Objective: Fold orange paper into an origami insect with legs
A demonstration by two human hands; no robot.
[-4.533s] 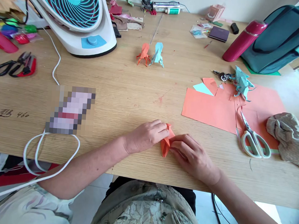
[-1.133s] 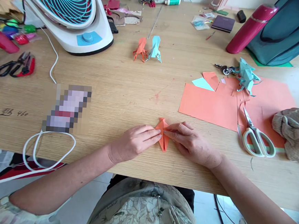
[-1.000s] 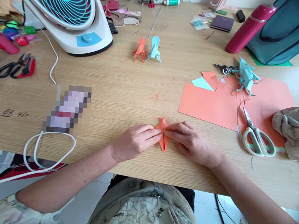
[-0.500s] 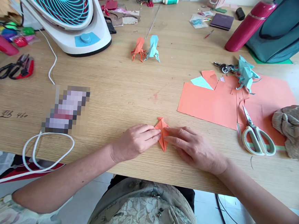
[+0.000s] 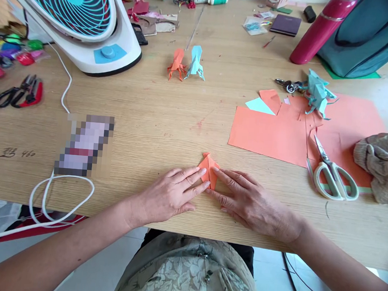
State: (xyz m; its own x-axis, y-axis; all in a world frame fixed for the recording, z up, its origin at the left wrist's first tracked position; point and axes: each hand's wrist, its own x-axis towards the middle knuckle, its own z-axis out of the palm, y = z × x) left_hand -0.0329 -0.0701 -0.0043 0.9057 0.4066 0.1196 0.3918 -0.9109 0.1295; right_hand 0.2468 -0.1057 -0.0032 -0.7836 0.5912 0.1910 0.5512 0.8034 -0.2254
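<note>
A small folded piece of orange origami paper [image 5: 209, 167] lies on the wooden table in front of me, its narrow tip pointing away. My left hand [image 5: 173, 191] rests flat at its left side, fingers spread, with fingertips pressing on the paper. From the right, my right hand [image 5: 250, 201] lies palm down, its fingers also apart and its fingertips on the paper's right and lower edges. The fingertips cover the paper's sides and part of its lower end. Farther back stand an orange folded paper insect [image 5: 177, 64] and a light blue one [image 5: 195, 62].
Orange paper sheets [image 5: 265, 131] lie to the right, with scissors [image 5: 334, 172], a grey cloth [image 5: 385, 167] and a blue paper beetle [image 5: 319, 95] on or beside them. A fan [image 5: 97, 43], a blurred-out phone [image 5: 84, 146] with a white cable and red-black pliers [image 5: 21, 91] occupy the left.
Both hands have spread their fingers flatter and shifted slightly toward me on the orange paper. The paper's lower point no longer shows, and its lower end looks shorter and blunter.
</note>
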